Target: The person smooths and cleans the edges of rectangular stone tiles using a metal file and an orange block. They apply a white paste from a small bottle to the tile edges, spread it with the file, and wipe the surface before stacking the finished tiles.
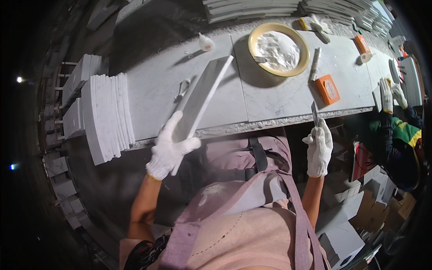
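Open bench top (153,90) left of slab (202,94) — bowl (278,48), orange box (327,89) crowding right

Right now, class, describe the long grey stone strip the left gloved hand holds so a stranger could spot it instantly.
Start at the pale marble worktable. Left of the round yellow-rimmed bowl of white powder, the long grey stone strip slants up from the white-gloved left hand. Unlike the stacked white slabs beside it, it is single and tilted.

Counting now: one yellow bowl (278,48) of white powder, two orange boxes (327,89), one small white bottle (205,43), four gloved hands (170,146) showing, perhaps three stacks of stone tiles (108,114).
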The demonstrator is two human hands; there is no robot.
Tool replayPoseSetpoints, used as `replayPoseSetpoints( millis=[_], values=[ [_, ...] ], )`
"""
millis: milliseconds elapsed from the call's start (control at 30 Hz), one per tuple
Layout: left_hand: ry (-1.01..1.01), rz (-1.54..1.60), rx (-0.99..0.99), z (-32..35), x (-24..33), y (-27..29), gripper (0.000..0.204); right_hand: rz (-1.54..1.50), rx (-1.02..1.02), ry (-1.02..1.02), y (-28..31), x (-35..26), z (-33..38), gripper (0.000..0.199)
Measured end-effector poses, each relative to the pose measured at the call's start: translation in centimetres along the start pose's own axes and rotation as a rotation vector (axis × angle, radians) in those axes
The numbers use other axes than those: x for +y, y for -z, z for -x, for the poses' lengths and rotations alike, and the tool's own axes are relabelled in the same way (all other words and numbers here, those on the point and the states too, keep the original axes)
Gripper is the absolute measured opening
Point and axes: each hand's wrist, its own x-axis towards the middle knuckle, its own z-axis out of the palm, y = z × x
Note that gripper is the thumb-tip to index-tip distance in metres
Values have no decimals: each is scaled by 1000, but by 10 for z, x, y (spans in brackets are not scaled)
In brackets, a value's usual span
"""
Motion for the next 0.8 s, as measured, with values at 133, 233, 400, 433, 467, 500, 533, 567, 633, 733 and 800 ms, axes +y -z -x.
replayPoseSetpoints(
  millis=[133, 233, 400, 433, 467, 500, 533, 567, 633, 733, 800],
  values=[
    [95, -352, 104, -21, 2, -55, 102, 69, 77, -39, 23, 8, 7, 45],
    [82, -574, 216, -37, 3, -90, 101, -15, 30, -33, 28, 16, 7, 46],
    [80, -774, 300, -58, 10, -123, 102, 33, -45, 16, 20, 27, 8, 50],
    [99, -807, 286, -62, 12, -129, 104, 12, -63, 1, 19, 28, 7, 52],
    [97, -813, 289, -63, 12, -133, 105, -20, -58, -31, 18, 29, 6, 52],
    [74, -791, 296, -66, 10, -136, 106, -57, -48, -57, 18, 31, 5, 52],
    [21, -827, 319, -69, 6, -137, 104, 0, -65, -64, 18, 31, 3, 53],
    [-33, -820, 334, -67, 0, -138, 103, 35, -91, -68, 19, 32, 1, 54],
    [-131, -713, 370, -69, -19, -129, 95, 74, -124, -111, 24, 32, -1, 62],
    [-274, -368, 379, -62, -52, -104, 76, -93, -301, -156, 32, 29, -3, 69],
    [-350, -431, 380, -47, -68, -93, 77, -42, -261, -175, 38, 30, -3, 67]
  ],
)
